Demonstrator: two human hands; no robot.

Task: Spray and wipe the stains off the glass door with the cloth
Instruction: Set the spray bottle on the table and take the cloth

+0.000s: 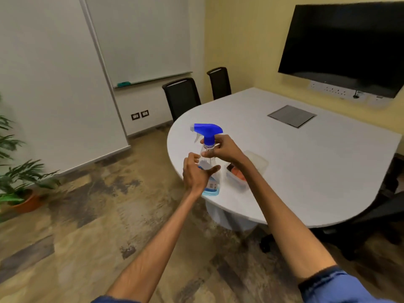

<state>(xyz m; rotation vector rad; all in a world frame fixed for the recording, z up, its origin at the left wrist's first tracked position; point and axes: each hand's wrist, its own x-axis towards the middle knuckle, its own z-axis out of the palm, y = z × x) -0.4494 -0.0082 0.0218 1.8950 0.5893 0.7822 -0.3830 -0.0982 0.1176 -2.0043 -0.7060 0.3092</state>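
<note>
A clear spray bottle (213,182) with a blue trigger head and a little blue liquid stands at the near left edge of the white table (306,171). My right hand (223,149) grips its neck just under the blue cap. My left hand (195,173) is around the bottle's body, thumb stretched across the front and fingers loosely curled. An orange cloth (237,172) lies in a clear plastic box (258,162) right behind my right wrist. No glass door is in view.
Two black chairs (182,97) stand at the table's far side, and another dark chair (376,215) sits at its right. A whiteboard (142,38) hangs on the left wall, a dark screen (343,44) on the right. A potted plant (19,184) stands at far left.
</note>
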